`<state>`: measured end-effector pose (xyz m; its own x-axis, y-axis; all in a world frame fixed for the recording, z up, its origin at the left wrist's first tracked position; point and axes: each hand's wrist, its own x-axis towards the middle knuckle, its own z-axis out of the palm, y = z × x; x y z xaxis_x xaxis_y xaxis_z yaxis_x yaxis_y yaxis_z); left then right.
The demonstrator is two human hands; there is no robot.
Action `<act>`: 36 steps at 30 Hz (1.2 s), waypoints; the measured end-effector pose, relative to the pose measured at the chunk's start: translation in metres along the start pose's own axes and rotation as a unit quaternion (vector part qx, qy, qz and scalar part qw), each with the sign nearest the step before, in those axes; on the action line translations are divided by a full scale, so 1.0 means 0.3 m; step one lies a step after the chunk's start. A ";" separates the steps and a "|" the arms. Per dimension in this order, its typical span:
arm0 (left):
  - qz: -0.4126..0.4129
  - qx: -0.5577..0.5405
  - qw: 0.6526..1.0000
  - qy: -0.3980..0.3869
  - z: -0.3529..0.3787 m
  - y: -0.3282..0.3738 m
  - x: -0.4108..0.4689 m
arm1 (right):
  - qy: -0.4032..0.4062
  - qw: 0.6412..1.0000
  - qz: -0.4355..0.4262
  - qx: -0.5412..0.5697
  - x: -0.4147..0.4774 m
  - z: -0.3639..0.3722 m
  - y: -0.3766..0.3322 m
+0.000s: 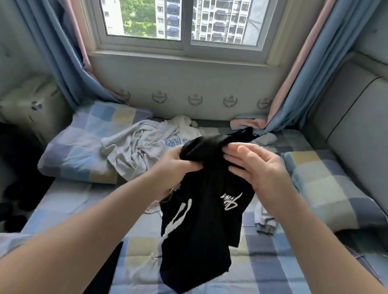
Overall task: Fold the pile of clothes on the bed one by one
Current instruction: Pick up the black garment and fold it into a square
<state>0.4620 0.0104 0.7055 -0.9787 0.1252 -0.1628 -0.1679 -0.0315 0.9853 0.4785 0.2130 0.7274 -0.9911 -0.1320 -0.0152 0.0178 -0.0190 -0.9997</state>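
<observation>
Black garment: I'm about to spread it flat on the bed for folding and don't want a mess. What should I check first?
1. Left hand grips the black garment: ok, fingers curl into the cloth.
2. Right hand has a firm hold: not ok, its fingers lie straight against the fabric.
3. Garment hangs untwisted: not ok, it is bunched at the top.
4. Bare checked bed beneath the garment: ok.
5. Small items on the sheet to its right are out of the way: cannot tell.
6. Grey garment lies apart, farther back: ok.
</observation>
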 end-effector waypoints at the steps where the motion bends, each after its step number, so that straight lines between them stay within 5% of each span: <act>1: -0.018 -0.053 0.998 -0.011 -0.007 0.019 -0.023 | 0.012 0.998 -0.017 -0.057 -0.023 -0.018 0.007; 3: -0.039 -0.135 0.989 -0.044 -0.008 0.053 -0.060 | -0.025 0.991 0.023 -0.129 -0.074 -0.036 0.045; 6: -0.066 -0.175 0.980 -0.070 0.038 0.099 -0.108 | -0.143 0.976 0.153 -0.063 -0.162 -0.020 0.115; 9: -0.083 -0.162 0.982 -0.051 0.091 0.098 -0.123 | -0.070 0.985 0.143 -0.072 -0.203 -0.045 0.164; 13: -0.102 -0.013 0.983 0.151 0.137 0.040 -0.119 | 0.016 0.987 0.141 -0.075 -0.234 -0.186 0.127; 15: -0.081 0.031 0.981 0.175 0.168 0.006 -0.137 | 0.020 0.982 0.133 -0.132 -0.246 -0.268 0.087; 20: -0.060 0.166 0.973 -0.150 0.409 -0.061 -0.254 | -0.008 0.977 0.095 -0.189 -0.278 -0.366 -0.002; 22: -0.029 0.143 0.971 -0.192 0.521 -0.113 -0.268 | -0.015 0.982 0.078 -0.174 -0.309 -0.382 -0.009; 29: 0.060 0.134 0.987 -0.062 0.658 -0.108 -0.215 | 0.004 0.999 0.039 0.025 -0.374 -0.523 -0.070; 36: 0.029 -0.010 1.000 0.004 0.684 0.081 -0.206 | -0.111 0.978 0.137 -0.109 -0.436 -0.553 0.024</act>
<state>0.5426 0.2053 0.7501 -0.9877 0.1146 -0.1064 -0.1136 -0.0581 0.9918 0.5864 0.3944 0.7186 -0.8999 -0.3143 -0.3023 0.2264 0.2557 -0.9399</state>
